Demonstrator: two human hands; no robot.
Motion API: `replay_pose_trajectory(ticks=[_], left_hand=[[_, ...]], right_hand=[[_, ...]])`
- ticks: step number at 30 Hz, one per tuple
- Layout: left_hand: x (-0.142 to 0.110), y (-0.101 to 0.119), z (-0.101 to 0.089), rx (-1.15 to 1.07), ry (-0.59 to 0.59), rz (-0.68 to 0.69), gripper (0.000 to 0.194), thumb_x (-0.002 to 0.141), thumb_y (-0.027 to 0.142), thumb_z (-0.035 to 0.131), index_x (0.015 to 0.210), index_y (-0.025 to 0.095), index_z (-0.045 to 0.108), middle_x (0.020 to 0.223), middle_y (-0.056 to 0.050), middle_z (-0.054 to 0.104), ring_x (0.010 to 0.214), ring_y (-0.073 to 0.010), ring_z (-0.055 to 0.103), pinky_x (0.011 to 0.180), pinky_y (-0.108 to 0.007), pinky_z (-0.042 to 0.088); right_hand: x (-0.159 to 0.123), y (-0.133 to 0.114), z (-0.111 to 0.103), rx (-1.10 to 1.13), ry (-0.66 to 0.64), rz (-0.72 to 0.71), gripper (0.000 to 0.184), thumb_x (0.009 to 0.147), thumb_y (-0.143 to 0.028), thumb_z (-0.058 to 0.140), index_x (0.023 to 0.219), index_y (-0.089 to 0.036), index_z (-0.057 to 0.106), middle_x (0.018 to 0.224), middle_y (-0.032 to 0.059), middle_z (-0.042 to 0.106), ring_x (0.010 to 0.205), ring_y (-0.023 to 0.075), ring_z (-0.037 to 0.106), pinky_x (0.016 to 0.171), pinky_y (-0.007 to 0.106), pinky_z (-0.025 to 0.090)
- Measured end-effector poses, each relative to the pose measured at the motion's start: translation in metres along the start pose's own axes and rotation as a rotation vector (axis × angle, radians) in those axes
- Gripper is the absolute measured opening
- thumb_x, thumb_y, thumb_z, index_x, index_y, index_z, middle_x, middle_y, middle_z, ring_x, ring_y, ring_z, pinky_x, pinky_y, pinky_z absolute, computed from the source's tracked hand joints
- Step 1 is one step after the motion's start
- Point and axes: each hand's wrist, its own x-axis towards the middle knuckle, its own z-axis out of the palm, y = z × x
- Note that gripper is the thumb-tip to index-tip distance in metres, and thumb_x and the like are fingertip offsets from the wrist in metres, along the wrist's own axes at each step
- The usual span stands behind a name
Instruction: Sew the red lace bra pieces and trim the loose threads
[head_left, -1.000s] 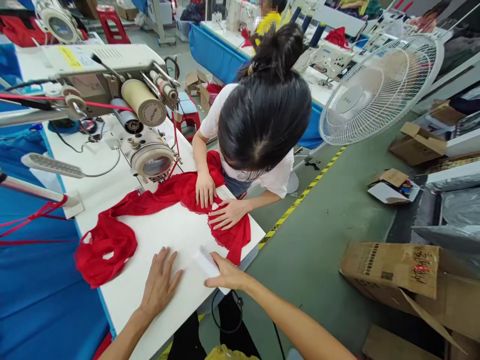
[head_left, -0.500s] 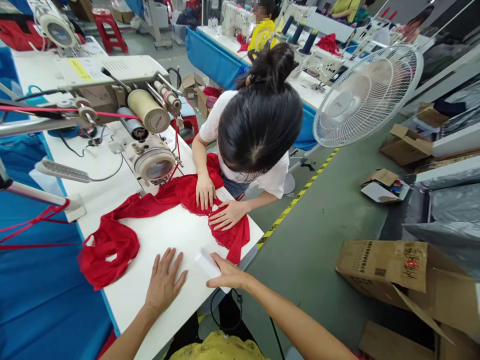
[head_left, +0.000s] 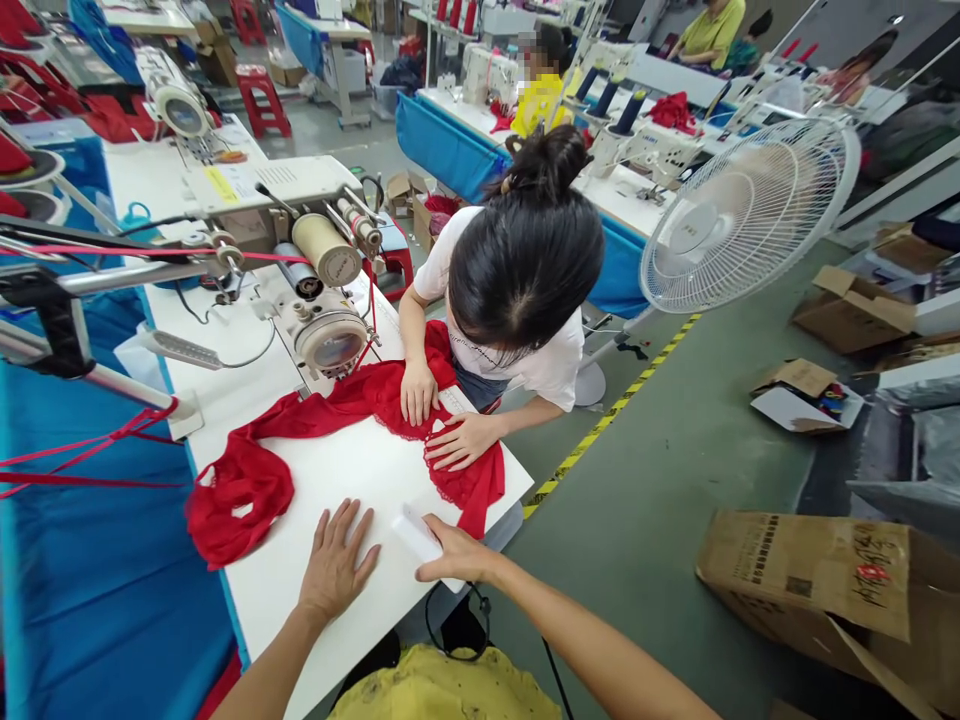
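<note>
One white counter (head_left: 330,465) takes up most of what I see from where I stand, with a blue cloth (head_left: 97,580) hanging along its side. Across it a co-worker (head_left: 525,260) in a white top bends low, head down. Past that person a big white fan (head_left: 750,220) tilts over the floor, well apart from the counter. A sewing machine (head_left: 334,345) sits on the counter, beside the bent figure. Out on the floor lies an open cardboard box (head_left: 810,575), flaps loose. Then comes the red cloth (head_left: 345,402): it trails over the counter from a rumpled bundle near the side, past the front of the machine, to a lacy end by the corner. Both of the co-worker's hands (head_left: 465,440) press that end down, fingers spread. Nearer to me are the bare hands at work. The left hand (head_left: 337,565) lies palm down on the counter, fingers wide, just beside the red cloth but apart from it. The right hand (head_left: 450,550) is closed around a white block (head_left: 416,532) at the counter's edge, thumb on one side. A dark cord (head_left: 484,605) loops below; I cannot tell where it leads.
</note>
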Motion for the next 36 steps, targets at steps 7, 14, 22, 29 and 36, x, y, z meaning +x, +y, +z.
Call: replay_pose_trajectory(ticks=[7, 14, 22, 29, 36], left_hand=[[0.0002, 0.0003, -0.0016, -0.018, 0.016, -0.002, 0.047, 0.090, 0.039, 0.057, 0.135, 0.023, 0.058, 0.145, -0.016, 0.053, 0.139, -0.0325, 0.044, 0.122, -0.054, 0.016], [0.0001, 0.0004, -0.0019, -0.030, -0.009, -0.018, 0.047, 0.090, 0.040, 0.057, 0.134, 0.023, 0.058, 0.146, -0.015, 0.053, 0.140, -0.0336, 0.043, 0.122, -0.056, 0.016], [0.0000, 0.0009, -0.0009, 0.010, -0.001, -0.001, 0.047, 0.091, 0.041, 0.055, 0.135, 0.022, 0.058, 0.145, -0.016, 0.053, 0.140, -0.0332, 0.042, 0.122, -0.055, 0.016], [-0.0006, 0.0000, -0.0008, 0.058, 0.018, 0.044, 0.048, 0.092, 0.040, 0.055, 0.135, 0.020, 0.057, 0.144, -0.018, 0.053, 0.140, -0.0341, 0.043, 0.121, -0.055, 0.018], [-0.0003, 0.0010, -0.0017, 0.102, 0.050, 0.086, 0.048, 0.093, 0.039, 0.054, 0.136, 0.019, 0.057, 0.143, -0.019, 0.054, 0.140, -0.0351, 0.043, 0.120, -0.056, 0.019]], right_hand=[[0.0004, -0.0014, -0.0018, -0.023, -0.027, -0.013, 0.056, 0.063, -0.039, 0.081, 0.108, -0.023, 0.053, 0.090, -0.0020, 0.057, 0.086, 0.0194, 0.057, 0.068, 0.025, 0.042], [0.0007, 0.0008, -0.0031, -0.026, -0.044, -0.027, 0.057, 0.064, -0.042, 0.080, 0.110, -0.023, 0.053, 0.092, -0.0009, 0.059, 0.086, 0.0205, 0.058, 0.070, 0.027, 0.043], [0.0005, 0.0023, -0.0019, -0.035, -0.029, -0.030, 0.056, 0.064, -0.041, 0.081, 0.109, -0.024, 0.053, 0.092, -0.0013, 0.058, 0.086, 0.0203, 0.058, 0.067, 0.026, 0.042], [-0.0002, 0.0006, -0.0015, -0.029, -0.025, -0.040, 0.054, 0.064, -0.040, 0.080, 0.106, -0.023, 0.051, 0.091, -0.0014, 0.057, 0.086, 0.0205, 0.057, 0.068, 0.026, 0.042], [-0.0012, -0.0006, -0.0016, -0.022, -0.025, -0.029, 0.055, 0.064, -0.041, 0.079, 0.108, -0.024, 0.051, 0.092, -0.0011, 0.057, 0.087, 0.0207, 0.057, 0.068, 0.027, 0.042]])
